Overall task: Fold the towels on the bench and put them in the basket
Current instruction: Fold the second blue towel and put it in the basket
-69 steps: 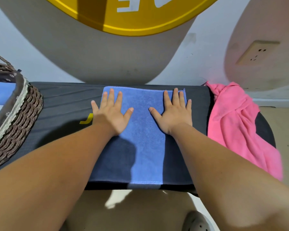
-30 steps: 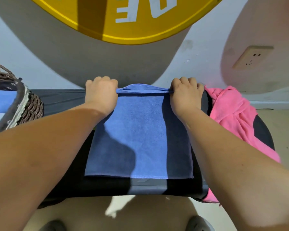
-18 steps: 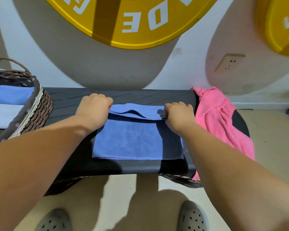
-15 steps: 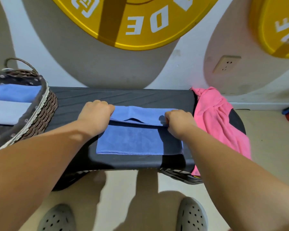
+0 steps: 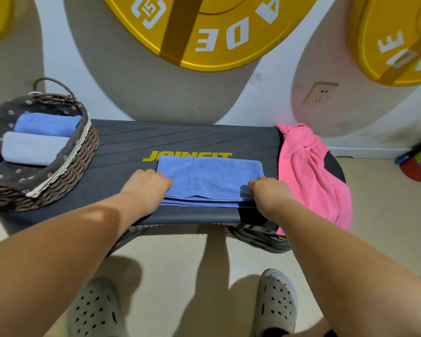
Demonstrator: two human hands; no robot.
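Observation:
A blue towel (image 5: 209,178) lies folded in layers on the dark bench (image 5: 122,152), near its front edge. My left hand (image 5: 147,182) pinches the towel's near left corner with curled fingers. My right hand (image 5: 265,190) pinches the near right corner the same way. A wicker basket (image 5: 66,176) with a dark flowered lining stands on the bench's left end. Inside it lie a folded blue towel (image 5: 46,124) and a folded pale towel (image 5: 32,148). A crumpled pink towel (image 5: 309,171) hangs over the bench's right end.
The bench stands against a white wall with yellow weight-plate discs (image 5: 204,32) and a socket (image 5: 320,93). My two grey clogs (image 5: 277,302) stand on the beige floor below. Red and blue items (image 5: 418,164) lie on the floor at the far right.
Both hands took hold of the blue towel's far edge and drew it toward me, folding it over onto the near edge. The view pulled back and the basket came fully into sight.

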